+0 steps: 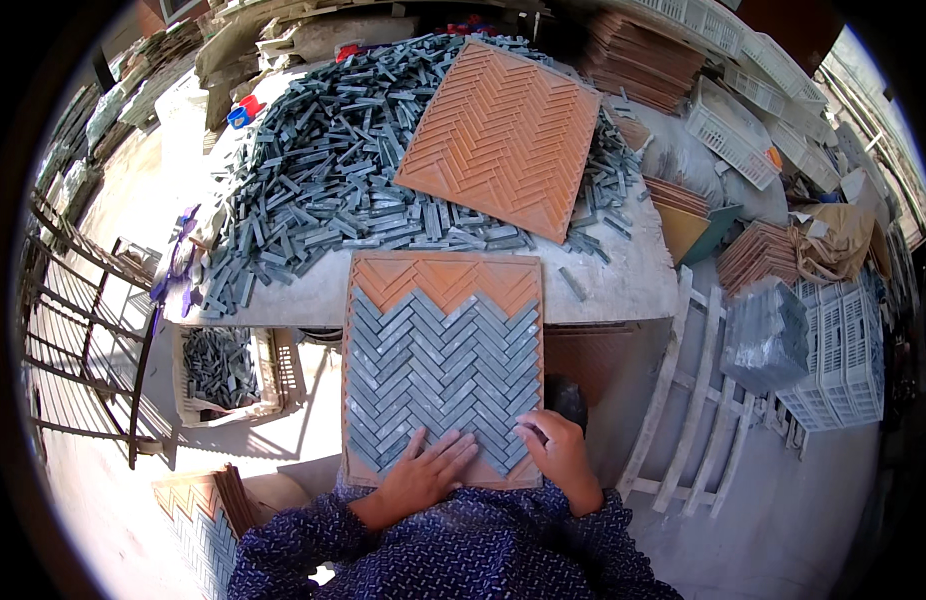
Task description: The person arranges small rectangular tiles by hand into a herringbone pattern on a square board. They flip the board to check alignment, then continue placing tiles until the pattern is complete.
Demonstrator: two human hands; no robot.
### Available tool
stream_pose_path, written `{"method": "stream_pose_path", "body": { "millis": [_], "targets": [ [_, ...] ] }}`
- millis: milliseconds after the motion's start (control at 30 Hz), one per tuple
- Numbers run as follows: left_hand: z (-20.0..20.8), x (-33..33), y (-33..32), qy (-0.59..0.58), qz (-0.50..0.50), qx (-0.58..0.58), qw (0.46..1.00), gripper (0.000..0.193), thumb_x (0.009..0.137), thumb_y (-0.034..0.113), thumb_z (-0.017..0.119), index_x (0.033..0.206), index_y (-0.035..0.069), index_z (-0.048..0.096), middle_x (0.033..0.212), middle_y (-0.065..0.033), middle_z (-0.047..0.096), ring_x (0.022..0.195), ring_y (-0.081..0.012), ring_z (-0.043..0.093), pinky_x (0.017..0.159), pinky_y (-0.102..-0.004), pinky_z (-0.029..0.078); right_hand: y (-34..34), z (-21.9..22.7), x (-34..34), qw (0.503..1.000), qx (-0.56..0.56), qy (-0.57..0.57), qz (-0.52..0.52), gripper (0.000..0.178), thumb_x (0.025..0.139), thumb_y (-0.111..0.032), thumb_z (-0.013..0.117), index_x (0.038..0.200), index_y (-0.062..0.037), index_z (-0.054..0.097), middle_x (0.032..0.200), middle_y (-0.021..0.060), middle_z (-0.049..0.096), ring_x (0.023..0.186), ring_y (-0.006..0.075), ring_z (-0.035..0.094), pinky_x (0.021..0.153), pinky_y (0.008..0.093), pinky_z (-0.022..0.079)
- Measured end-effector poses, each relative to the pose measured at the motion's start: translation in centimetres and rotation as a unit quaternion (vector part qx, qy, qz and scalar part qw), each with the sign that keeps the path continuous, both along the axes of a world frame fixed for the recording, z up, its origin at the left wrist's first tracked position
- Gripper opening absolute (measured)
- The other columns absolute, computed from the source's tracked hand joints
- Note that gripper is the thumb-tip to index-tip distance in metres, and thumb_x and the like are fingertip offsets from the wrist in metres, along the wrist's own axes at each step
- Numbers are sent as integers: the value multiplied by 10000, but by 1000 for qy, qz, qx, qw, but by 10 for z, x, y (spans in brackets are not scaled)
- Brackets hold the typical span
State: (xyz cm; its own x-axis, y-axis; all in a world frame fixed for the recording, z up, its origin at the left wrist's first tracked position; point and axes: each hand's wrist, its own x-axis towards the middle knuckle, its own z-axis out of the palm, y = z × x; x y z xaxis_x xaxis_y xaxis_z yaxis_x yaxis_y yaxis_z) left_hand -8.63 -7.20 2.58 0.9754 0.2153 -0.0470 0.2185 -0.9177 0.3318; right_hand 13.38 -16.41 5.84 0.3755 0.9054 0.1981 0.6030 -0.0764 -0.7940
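In front of me an orange herringbone-ridged tray [498, 270] leans from my lap against the table edge. Grey-green stone strips [438, 370] fill most of it in a zigzag pattern, while its far end shows bare orange grooves. My left hand [420, 478] lies flat across the strips at the near edge, fingers spread. At the tray's right edge, my right hand [561, 455] is curled with thumb and fingertips pinched together beside the outermost strips. Whatever may be between those fingertips is too small to make out.
A big heap of loose stone strips [323, 160] covers the table [313, 295], with another orange tray [503, 135] on top. A crate of strips [268, 375] sits below left, near a filled tray stack [198, 525]. White crates [833, 350] and a wooden pallet [683, 400] stand right.
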Motion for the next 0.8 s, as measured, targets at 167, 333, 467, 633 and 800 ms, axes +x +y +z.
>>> {"method": "stream_pose_path", "body": {
  "millis": [167,333,467,633,800],
  "targets": [
    [-25,2,-6,-55,13,50,997,568,853,251,555,1369,77,392,1441,-61,364,1338,-211,326,1066,-523,233,-1,0,6,1000,17,-16,0,160,772,-59,677,910,-3,617,824,162,635,723,301,636,625,341,502],
    [-25,9,-4,-48,1,-15,999,545,844,200,553,1348,46,415,1443,-78,358,1335,-234,336,1071,-537,216,-3,-11,11,1000,16,1,-3,155,764,-50,688,900,-6,629,823,151,645,718,280,640,623,321,500],
    [-17,12,-4,-41,-26,22,999,531,838,166,533,1335,23,416,1433,-94,371,1326,-239,351,1058,-531,246,-2,-14,4,1000,15,10,16,159,758,-42,695,901,-6,636,824,145,649,711,262,644,617,308,497],
    [-24,-3,-3,-91,-16,41,995,506,818,146,527,1296,1,448,1399,-112,417,1310,-253,378,1052,-519,270,-2,-8,0,1000,11,1,-3,151,767,-52,687,898,-1,634,820,150,646,715,278,640,622,318,499],
    [-23,-4,-3,-82,-17,58,995,471,828,151,541,1270,0,477,1388,-111,430,1307,-255,382,1057,-511,267,-5,-16,-2,1000,27,4,1,145,759,-61,681,882,-8,624,799,149,636,705,299,630,621,341,499]
  ]
}}
